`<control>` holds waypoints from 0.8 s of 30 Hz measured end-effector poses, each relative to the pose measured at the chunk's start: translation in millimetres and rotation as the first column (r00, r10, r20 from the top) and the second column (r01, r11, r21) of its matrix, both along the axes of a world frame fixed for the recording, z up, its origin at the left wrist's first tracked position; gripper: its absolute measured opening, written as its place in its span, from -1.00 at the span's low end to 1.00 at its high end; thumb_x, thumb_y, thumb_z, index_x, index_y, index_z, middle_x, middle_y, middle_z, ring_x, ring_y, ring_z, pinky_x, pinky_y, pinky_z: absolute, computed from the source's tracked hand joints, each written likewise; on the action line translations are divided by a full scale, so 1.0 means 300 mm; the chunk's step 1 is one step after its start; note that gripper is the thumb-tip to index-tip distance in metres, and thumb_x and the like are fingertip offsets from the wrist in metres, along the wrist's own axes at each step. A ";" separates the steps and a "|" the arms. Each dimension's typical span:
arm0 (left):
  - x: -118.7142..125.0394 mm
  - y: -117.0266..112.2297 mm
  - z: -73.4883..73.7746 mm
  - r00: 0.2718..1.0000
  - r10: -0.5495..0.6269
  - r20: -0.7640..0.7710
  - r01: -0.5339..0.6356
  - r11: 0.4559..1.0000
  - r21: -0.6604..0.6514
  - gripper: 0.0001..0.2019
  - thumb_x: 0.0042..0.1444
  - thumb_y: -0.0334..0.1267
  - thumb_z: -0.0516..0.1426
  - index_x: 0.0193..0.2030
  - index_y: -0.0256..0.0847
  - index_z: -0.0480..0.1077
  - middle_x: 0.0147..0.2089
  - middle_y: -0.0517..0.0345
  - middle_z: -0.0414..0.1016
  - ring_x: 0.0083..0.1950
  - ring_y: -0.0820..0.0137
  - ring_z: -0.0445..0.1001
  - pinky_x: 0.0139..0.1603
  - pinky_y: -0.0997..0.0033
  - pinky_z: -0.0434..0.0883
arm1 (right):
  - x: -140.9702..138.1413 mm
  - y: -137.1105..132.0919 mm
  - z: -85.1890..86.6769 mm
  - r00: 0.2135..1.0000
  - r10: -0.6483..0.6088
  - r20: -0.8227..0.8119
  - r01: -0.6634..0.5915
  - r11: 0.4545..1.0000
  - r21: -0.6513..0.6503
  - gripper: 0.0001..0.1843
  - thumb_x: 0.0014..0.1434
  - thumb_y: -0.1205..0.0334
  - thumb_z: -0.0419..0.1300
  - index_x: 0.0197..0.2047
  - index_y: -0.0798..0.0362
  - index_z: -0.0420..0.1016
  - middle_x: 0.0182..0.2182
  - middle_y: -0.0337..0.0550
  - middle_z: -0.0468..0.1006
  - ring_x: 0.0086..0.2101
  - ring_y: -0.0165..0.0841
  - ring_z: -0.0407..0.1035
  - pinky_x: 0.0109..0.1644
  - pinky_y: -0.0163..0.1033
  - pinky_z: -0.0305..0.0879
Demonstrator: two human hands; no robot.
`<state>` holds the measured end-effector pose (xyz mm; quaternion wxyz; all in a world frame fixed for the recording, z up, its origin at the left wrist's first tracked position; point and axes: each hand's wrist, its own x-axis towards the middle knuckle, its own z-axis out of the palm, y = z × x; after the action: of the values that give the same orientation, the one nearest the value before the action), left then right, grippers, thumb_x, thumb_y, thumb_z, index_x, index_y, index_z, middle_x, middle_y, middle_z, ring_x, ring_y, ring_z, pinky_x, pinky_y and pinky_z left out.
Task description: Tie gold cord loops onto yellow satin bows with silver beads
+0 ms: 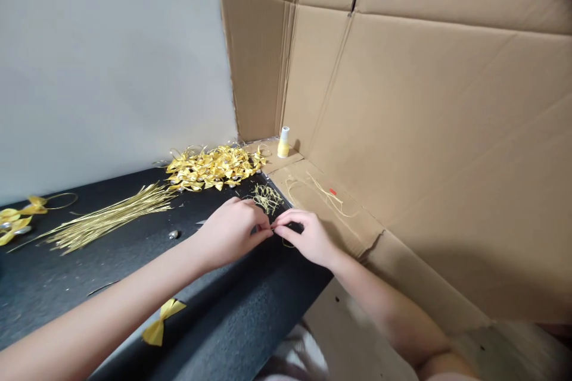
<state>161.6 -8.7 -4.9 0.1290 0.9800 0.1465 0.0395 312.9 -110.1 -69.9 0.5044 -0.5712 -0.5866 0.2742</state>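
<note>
My left hand (239,225) and my right hand (309,237) meet fingertip to fingertip over the right edge of the black table. Both are closed in a pinch on a thin gold cord (288,244), which shows as a small loop below the right fingers; most of it is hidden. Just beyond them lies a tangle of short gold cord scraps (267,197). A pointed metal blade (202,222) peeks out behind my left wrist. A single yellow ribbon bow (161,322) lies near the front edge, beside my left forearm, and a small silver bell (174,234) rests further back.
A heap of yellow bows with cords (214,166) sits at the back, near a bundle of gold cords (116,214). More bows (18,220) lie far left. A white and yellow bottle (283,143) stands on cardboard (308,184). Tall cardboard walls (424,131) close off the right.
</note>
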 end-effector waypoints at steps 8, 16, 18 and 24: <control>-0.120 0.018 -0.072 0.955 0.203 0.216 -0.197 0.979 -0.051 -0.67 0.19 0.02 0.10 -0.08 -0.16 0.49 -0.08 0.02 0.62 -0.07 0.12 0.51 -0.03 0.11 0.33 | 0.182 0.063 -0.053 0.929 -0.286 0.233 0.306 0.951 -0.052 -0.80 0.28 0.28 0.02 -0.28 0.11 0.45 -0.16 0.03 0.58 -0.17 -0.32 0.49 -0.04 -0.20 0.40; -0.401 -0.020 -0.186 0.858 0.354 0.373 -0.344 0.934 -0.096 -0.78 0.15 -0.03 0.12 -0.23 -0.07 0.50 -0.19 0.12 0.62 -0.13 0.16 0.51 -0.05 0.16 0.35 | 0.313 0.207 -0.020 0.728 -0.284 0.624 0.424 0.902 -0.084 -0.78 0.24 0.48 -0.03 -0.29 0.17 0.43 -0.25 0.06 0.52 -0.21 -0.28 0.44 -0.03 -0.18 0.31; -0.455 -0.044 -0.216 0.825 0.386 0.412 -0.374 0.920 -0.114 -0.83 0.13 -0.06 0.13 -0.24 -0.01 0.51 -0.21 0.15 0.63 -0.15 0.15 0.52 -0.07 0.16 0.38 | 0.316 0.241 0.026 0.668 -0.244 0.703 0.426 0.900 -0.092 -0.75 0.28 0.46 -0.06 -0.21 0.20 0.44 -0.17 0.11 0.50 -0.14 -0.25 0.41 0.03 -0.14 0.28; -0.537 -0.081 -0.267 0.775 0.434 0.459 -0.423 0.896 -0.134 -0.88 0.08 -0.12 0.14 -0.28 0.05 0.49 -0.28 0.19 0.64 -0.22 0.12 0.55 -0.11 0.10 0.41 | 0.312 0.322 0.123 0.528 0.004 0.849 0.386 0.889 -0.245 -0.73 0.32 0.20 0.13 0.03 0.14 0.43 -0.01 -0.01 0.48 -0.08 -0.25 0.43 0.01 -0.04 0.41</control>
<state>0.6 -32.8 -84.9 0.1601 0.8786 0.3296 0.3063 406.6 -13.4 -32.8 0.0642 -0.7848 -0.6158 0.0276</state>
